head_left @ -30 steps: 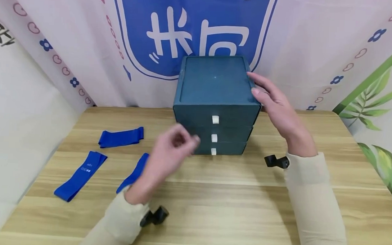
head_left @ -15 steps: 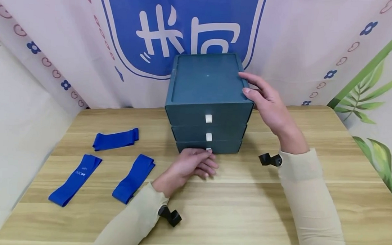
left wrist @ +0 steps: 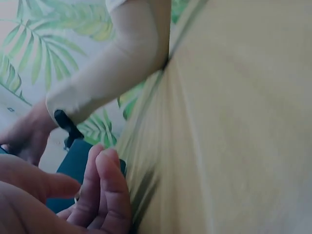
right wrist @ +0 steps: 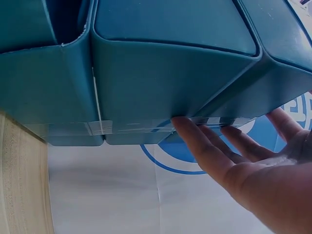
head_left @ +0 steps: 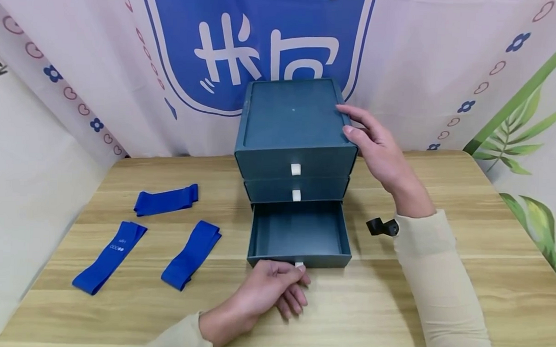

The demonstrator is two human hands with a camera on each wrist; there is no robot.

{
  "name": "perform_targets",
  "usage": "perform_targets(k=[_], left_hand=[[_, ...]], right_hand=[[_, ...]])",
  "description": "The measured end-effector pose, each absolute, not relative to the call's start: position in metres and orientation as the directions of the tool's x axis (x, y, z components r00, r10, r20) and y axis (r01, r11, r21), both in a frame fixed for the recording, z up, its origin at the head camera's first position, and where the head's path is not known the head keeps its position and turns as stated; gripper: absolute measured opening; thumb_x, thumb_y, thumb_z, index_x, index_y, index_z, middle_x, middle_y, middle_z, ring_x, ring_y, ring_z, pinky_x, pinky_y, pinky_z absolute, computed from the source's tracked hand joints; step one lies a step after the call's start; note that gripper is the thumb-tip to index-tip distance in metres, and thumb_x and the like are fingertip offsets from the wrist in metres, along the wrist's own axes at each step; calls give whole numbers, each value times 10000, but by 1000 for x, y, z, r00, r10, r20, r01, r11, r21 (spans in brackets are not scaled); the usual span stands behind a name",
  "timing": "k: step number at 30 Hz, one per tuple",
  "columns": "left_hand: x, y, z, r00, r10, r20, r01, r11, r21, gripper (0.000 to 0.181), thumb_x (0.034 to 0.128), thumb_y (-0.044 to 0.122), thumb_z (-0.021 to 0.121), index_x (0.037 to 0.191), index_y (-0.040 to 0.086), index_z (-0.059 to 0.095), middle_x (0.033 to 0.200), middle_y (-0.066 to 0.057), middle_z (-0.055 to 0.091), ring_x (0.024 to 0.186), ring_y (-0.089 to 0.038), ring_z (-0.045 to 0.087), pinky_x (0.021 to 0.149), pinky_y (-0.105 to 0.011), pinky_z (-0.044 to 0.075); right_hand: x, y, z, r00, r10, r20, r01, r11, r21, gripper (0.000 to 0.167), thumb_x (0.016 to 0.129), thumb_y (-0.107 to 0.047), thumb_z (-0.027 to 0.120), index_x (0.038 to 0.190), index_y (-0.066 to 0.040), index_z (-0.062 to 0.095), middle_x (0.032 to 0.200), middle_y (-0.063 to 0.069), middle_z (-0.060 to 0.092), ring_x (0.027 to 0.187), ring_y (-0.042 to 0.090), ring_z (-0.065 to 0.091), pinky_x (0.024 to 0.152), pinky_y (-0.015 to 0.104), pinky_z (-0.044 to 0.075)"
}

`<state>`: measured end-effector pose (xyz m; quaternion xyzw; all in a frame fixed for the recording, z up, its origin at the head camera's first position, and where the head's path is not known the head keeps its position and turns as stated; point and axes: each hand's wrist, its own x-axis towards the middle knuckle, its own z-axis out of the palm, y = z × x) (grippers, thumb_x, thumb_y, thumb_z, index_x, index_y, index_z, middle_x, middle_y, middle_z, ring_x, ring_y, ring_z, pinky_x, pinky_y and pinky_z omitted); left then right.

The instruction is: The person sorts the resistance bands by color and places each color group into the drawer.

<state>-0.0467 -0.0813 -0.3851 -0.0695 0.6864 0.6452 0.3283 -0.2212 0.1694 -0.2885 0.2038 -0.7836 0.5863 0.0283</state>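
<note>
A dark teal three-drawer box point(head_left: 293, 118) stands at the back of the table. Its bottom drawer point(head_left: 299, 230) is pulled well out and holds nothing visible; the upper two are closed. My left hand point(head_left: 271, 290) pinches the white pull tab point(head_left: 300, 265) of that drawer between thumb and finger, the other fingers hanging below. In the left wrist view the tab is mostly hidden by the fingers. My right hand point(head_left: 375, 146) rests on the box's upper right edge; the right wrist view shows its straight fingers point(right wrist: 204, 151) against the side.
Blue resistance bands lie on the left of the wooden table point(head_left: 393, 310): a far one point(head_left: 166, 199), a printed one point(head_left: 109, 259) and a near one point(head_left: 191, 254). A printed curtain point(head_left: 401, 55) hangs behind the box.
My left hand came over to the bottom drawer's tab, took hold of it, and drew the drawer out toward me. My right hand stays on the box.
</note>
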Motion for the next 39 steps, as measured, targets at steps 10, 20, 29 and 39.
perform_targets(k=[10,20,29,39], left_hand=[[-27,-105,-381,-741,362,-565,-498,268,825,416,1063,439,668,1067,35,765,851,-66,801,689,-144,728,587,-261,603],[-30,-258,-360,-893,-229,-387,-450,448,772,444,1050,346,723,1296,-4,604,978,-31,742,773,-170,698,637,-324,615],[-50,-291,-383,-890,-219,-399,-424,716,554,655,949,555,790,1246,-22,699,1148,-139,674,981,-247,570,737,-298,462],[-51,-276,-381,-911,-194,-365,-394,670,629,288,1038,229,720,1098,-31,613,950,-61,546,880,-204,494,682,-277,411]], right_hand=[[-220,170,-292,-922,-271,278,-342,227,-912,473,1136,-308,476,1606,-265,513,1744,-31,358,1610,308,330,1299,677,262],[-219,172,-289,-922,-261,285,-346,227,-911,472,1137,-319,475,1607,-287,509,1735,-62,372,1600,288,355,1299,656,275],[-220,173,-292,-921,-263,287,-348,225,-910,473,1143,-322,464,1614,-280,500,1735,-65,370,1602,256,342,1309,630,268],[-221,168,-293,-914,-272,300,-361,212,-908,476,1149,-303,450,1621,-258,490,1738,-43,369,1597,262,340,1313,634,260]])
